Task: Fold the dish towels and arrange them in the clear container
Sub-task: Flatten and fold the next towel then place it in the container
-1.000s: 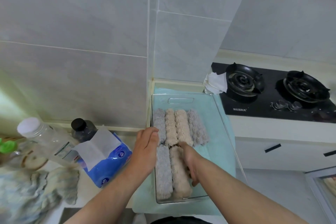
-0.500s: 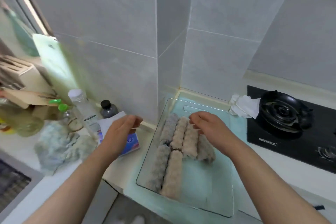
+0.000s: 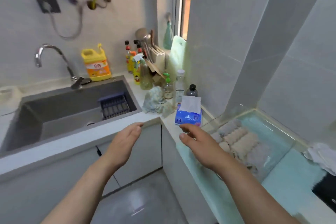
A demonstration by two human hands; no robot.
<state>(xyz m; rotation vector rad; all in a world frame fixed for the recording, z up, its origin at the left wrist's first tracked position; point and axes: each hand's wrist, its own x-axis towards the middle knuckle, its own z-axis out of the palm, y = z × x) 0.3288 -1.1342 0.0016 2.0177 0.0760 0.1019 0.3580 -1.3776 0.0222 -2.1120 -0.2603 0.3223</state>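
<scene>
two bare forearms reach out over the grey floor and the white cabinet doors (image 3: 143, 151). the left hand (image 3: 125, 142) hangs in the air in front of the white counter edge (image 3: 101, 129), fingers nearly straight and close together, holding nothing. the right hand (image 3: 198, 143), at 3 o'clock from it, is spread loosely with thumb and fingers apart, also empty, above the corner of the counter.

at 3 o'clock from the right hand lies the clear rectangular plastic container (image 3: 285, 133), resting on a pale teal mat (image 3: 283, 178). inside it the rolled grey and beige dish towels (image 3: 236, 138) lie side by side in rows, touching one another. at 4 o'clock from the container sit a crumpled white cloth (image 3: 321, 154) and a corner of a black stove top (image 3: 325, 189).

just beyond the right fingertips, at 12 o'clock, is a blue plastic tissue pack (image 3: 189, 117) with a white sheet sticking up. at 9 o'clock from the pack lies a crumpled pale blue-green cloth (image 3: 156, 102), unfolded on the counter. behind both stand a clear bottle with a white cap (image 3: 180, 85) and a small dark bottle (image 3: 192, 91).

at 10 o'clock from the left hand is the dark grey sink (image 3: 63, 103), holding a dark blue slatted rack (image 3: 114, 105). farther back stand a curved chrome tap (image 3: 52, 56), a yellow detergent jug (image 3: 96, 65) and a pale green cutting board (image 3: 177, 54) against the grey tiles.
</scene>
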